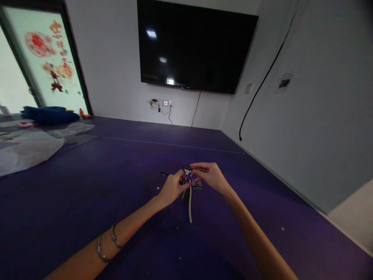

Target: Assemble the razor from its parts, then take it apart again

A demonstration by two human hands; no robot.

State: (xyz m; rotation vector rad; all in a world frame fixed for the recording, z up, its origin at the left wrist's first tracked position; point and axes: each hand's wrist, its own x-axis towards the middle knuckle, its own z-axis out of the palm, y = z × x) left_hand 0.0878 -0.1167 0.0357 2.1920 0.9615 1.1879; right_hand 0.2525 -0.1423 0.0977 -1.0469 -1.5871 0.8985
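In the middle of the view, my left hand is closed round the handle of a small razor with a dark crosswise head and a silvery neck. At the right end of that head, the fingertips of my right hand are pinched together. Below the hands lies a small dark, partly clear pack; its contents are too small to make out. A pale, slightly bent strip runs from under my left fingers toward me. Just left of my left hand, a thin black piece shows.
The purple floor carries small white scraps. At the left lie plastic sheeting and a dark blue bundle. A television hangs on the far wall above sockets. A black cable dangles along the right wall.
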